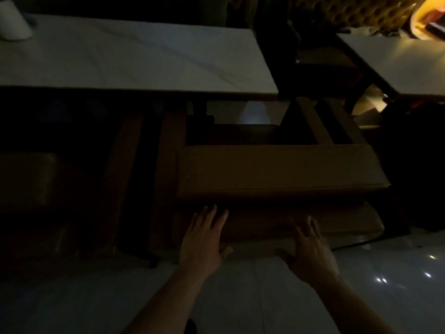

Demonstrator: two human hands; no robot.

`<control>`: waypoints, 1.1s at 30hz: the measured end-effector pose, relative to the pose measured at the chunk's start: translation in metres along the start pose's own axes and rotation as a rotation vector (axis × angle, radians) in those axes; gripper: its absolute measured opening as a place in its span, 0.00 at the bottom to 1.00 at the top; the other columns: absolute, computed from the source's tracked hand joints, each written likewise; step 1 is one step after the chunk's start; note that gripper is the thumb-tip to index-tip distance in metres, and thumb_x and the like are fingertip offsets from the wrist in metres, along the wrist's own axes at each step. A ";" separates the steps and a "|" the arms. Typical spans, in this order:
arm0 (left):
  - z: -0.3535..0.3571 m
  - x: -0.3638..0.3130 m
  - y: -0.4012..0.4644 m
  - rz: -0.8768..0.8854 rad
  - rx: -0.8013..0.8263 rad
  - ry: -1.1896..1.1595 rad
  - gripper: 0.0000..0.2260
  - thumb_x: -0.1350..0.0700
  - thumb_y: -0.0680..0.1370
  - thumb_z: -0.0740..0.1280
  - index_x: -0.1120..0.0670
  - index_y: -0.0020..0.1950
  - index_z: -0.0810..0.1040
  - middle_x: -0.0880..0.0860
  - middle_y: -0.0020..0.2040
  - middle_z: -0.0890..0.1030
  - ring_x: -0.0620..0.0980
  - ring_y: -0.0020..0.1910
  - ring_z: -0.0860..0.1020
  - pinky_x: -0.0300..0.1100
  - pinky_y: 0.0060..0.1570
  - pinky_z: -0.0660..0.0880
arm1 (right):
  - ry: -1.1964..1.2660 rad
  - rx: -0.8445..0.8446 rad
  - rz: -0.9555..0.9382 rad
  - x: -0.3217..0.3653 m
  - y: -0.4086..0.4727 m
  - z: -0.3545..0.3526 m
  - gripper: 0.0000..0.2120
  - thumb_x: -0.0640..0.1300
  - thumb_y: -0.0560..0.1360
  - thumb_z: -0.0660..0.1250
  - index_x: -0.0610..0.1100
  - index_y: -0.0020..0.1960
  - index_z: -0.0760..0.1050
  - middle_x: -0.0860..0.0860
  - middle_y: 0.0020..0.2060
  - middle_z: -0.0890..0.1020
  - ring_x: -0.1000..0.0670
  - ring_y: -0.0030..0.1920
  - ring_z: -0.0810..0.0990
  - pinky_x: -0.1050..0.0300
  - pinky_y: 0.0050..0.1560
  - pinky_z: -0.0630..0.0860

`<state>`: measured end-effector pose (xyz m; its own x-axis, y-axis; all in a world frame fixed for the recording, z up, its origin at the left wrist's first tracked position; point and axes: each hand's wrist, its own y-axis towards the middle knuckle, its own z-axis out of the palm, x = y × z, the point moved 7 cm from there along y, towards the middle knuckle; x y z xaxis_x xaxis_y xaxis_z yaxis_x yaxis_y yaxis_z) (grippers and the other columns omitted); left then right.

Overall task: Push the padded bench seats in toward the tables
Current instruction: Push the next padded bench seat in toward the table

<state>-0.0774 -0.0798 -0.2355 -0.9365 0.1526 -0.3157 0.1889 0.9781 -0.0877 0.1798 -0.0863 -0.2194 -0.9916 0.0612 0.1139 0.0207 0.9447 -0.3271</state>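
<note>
**Bench seat partly out from worktop**

The white worktop (134, 59) stood ahead. The padded bench seat (277, 169) sat just short of its near edge, dark open room between. It likely slides heavily; padding soft. Left hand (202, 239) and right hand (310, 251) lay flat, fingers spread, against its near side, gripping nothing.

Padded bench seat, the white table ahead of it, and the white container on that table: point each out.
Padded bench seat (277, 167): head view, middle of the cushion top.
White table (144, 61): head view, bare part of the tabletop.
White container (13, 19): head view, its side wall, top left corner.
</note>
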 end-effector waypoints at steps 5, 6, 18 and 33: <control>0.019 0.009 -0.004 -0.124 -0.055 0.066 0.44 0.33 0.74 0.63 0.40 0.78 0.37 0.50 0.81 0.45 0.53 0.79 0.43 0.51 0.76 0.40 | -0.099 0.024 -0.063 -0.028 0.042 0.010 0.52 0.75 0.72 0.58 0.52 0.80 0.33 0.40 0.80 0.39 0.37 0.80 0.37 0.36 0.78 0.47; 0.022 0.011 -0.004 -0.131 -0.063 0.078 0.44 0.32 0.74 0.63 0.41 0.78 0.38 0.50 0.81 0.46 0.53 0.79 0.43 0.51 0.76 0.40 | -0.104 0.027 -0.076 -0.030 0.045 0.014 0.52 0.75 0.72 0.58 0.52 0.80 0.32 0.39 0.80 0.38 0.37 0.79 0.37 0.36 0.78 0.46; 0.024 0.017 0.001 -0.154 -0.139 0.088 0.38 0.36 0.75 0.66 0.42 0.80 0.52 0.48 0.80 0.56 0.52 0.79 0.50 0.51 0.77 0.47 | -0.161 -0.069 -0.113 -0.019 0.058 0.025 0.50 0.72 0.74 0.59 0.57 0.79 0.29 0.39 0.80 0.39 0.35 0.79 0.37 0.27 0.75 0.50; 0.019 0.023 0.000 -0.156 -0.169 0.151 0.33 0.33 0.75 0.62 0.42 0.77 0.59 0.48 0.75 0.66 0.54 0.74 0.61 0.51 0.68 0.60 | -0.172 -0.067 -0.113 -0.016 0.062 0.028 0.47 0.71 0.74 0.61 0.55 0.81 0.38 0.37 0.80 0.43 0.32 0.79 0.40 0.25 0.74 0.49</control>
<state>-0.0933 -0.0793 -0.2605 -0.9862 0.0049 -0.1652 -0.0015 0.9993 0.0385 0.1933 -0.0380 -0.2678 -0.9952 -0.0965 -0.0178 -0.0887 0.9622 -0.2576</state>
